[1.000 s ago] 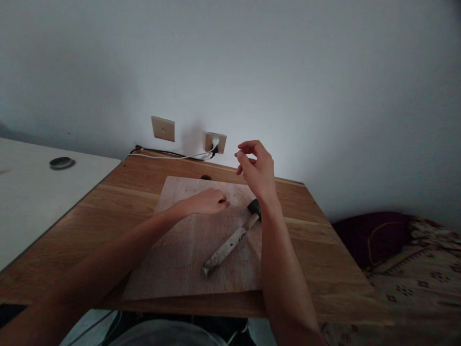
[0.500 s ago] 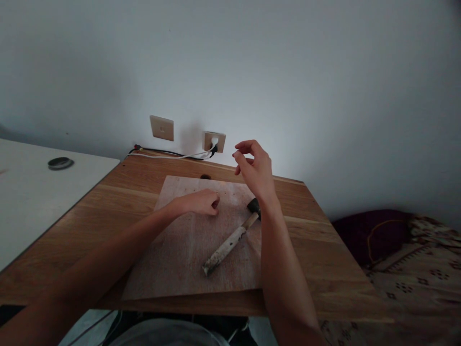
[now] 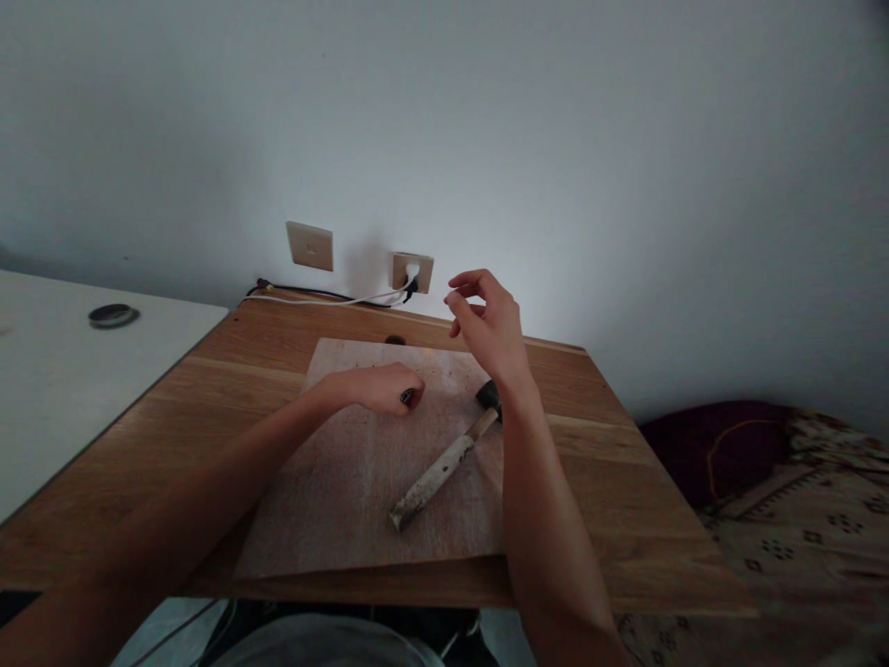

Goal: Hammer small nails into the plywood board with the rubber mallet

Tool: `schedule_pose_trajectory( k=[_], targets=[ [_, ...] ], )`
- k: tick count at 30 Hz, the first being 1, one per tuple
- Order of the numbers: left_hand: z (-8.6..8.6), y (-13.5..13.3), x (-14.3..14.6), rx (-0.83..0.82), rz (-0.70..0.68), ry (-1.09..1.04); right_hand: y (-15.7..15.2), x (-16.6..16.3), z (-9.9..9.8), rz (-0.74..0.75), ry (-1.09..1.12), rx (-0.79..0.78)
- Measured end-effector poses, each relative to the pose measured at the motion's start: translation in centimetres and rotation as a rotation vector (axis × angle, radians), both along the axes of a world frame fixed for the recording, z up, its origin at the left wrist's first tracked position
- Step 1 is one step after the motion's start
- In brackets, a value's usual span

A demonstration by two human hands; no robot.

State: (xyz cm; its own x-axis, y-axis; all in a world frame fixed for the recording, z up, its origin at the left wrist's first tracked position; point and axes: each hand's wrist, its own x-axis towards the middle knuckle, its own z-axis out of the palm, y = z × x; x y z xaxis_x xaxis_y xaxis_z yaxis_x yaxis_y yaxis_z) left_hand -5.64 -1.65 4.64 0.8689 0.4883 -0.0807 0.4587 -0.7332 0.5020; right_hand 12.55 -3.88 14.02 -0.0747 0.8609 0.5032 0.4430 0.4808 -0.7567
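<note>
My left hand (image 3: 385,386) is curled closed over the upper part of a pale wooden board (image 3: 326,519). Small dark, shiny pieces (image 3: 406,396) show inside its fist, too small to name surely. Above the board's far right corner, my right hand (image 3: 492,324) is raised with bent fingers. A gap shows between its thumb and forefinger, and I see nothing held there. Below it on the board lies a hammer (image 3: 441,474) with a worn, white-stained handle and black head, the head partly behind my right wrist. Several tiny dark specks dot the board's far part.
The board rests on a brown wooden table (image 3: 625,500) against the wall. White and black cables (image 3: 333,300) run to a wall socket (image 3: 412,272). At left, a white table (image 3: 56,389) carries a round dark object (image 3: 113,316). Patterned cloth (image 3: 792,547) lies at right.
My left hand has turned slightly, so the dark shiny pieces in its fist now show. My right hand and the hammer keep their places; the whole view has shifted a little.
</note>
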Motion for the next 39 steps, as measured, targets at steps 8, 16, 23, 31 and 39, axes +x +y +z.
schedule_pose_trajectory(
  k=[8,16,23,31,39],
  targets=[
    [0.5,-0.3,-0.1,0.021,-0.035,0.006,-0.2,-0.1,0.2,0.002,-0.008,-0.005],
    [0.5,-0.6,0.0,0.048,-0.046,-0.008,-0.2,-0.1,0.2,0.005,-0.006,-0.011],
    [0.4,-0.7,0.1,0.069,-0.056,-0.018,-0.1,-0.1,0.3,0.011,-0.019,-0.027],
    [-0.1,-0.6,0.0,0.101,-0.064,-0.004,-0.2,-0.1,0.3,0.006,-0.04,-0.041],
    [0.8,-1.5,0.4,0.075,-0.064,0.007,-0.4,-0.2,0.4,0.015,-0.045,-0.053]
  ],
)
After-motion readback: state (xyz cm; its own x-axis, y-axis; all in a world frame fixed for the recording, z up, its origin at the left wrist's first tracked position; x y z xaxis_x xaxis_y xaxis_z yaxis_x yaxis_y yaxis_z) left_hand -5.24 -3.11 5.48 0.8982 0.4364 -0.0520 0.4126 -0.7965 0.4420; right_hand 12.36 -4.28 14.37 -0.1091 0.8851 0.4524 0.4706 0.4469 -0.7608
